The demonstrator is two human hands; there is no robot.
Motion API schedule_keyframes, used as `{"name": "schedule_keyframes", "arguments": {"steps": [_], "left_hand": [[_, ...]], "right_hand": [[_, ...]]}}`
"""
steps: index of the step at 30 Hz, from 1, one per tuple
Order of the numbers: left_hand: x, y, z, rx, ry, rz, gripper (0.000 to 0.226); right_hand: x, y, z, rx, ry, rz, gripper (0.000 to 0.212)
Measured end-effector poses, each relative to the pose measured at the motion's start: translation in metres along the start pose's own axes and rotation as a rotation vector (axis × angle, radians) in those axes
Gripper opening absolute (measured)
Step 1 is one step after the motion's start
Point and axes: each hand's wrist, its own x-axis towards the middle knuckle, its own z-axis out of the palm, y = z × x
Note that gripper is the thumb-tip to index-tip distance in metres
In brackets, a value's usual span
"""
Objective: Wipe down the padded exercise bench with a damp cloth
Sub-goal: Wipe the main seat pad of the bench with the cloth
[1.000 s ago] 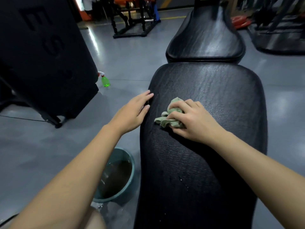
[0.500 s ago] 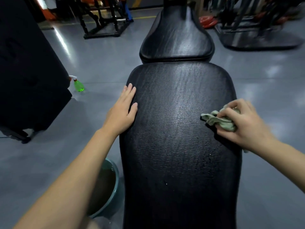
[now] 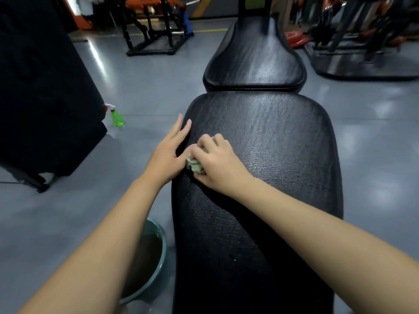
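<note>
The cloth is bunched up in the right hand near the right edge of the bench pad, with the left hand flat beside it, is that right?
Not quite. The head view shows the cloth bunched in the right hand near the left edge of the bench pad, not the right edge. The left hand does lie flat beside it.

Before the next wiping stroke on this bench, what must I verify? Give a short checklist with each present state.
1. The right hand grips the cloth: ok.
2. The cloth lies on the bench pad: ok.
3. The left hand rests flat at the pad's edge: ok.
4. The cloth is wet enough: cannot tell.
5. The basin of water stands beside the bench: ok.
</note>
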Motion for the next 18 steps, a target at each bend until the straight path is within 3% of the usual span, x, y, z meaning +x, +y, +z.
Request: {"name": "schedule_keyframes", "arguments": {"steps": [4,8,18], "left_hand": [[-0.001,-0.006,-0.008,0.059,-0.002,0.032,0.058],[0.0,-0.004,0.008,0.149,0.038,0.176,0.058],[0.003,-0.008,0.024,0.1,0.065,0.199,0.048]], "right_hand": [[-0.006,0.014,-0.012,0.069,-0.05,-0.047,0.039],[-0.045,0.041,-0.041,0.037,-0.115,-0.067,0.035],[-0.118,0.1,-0.088,0.005,-0.072,0.072,0.03]]}}
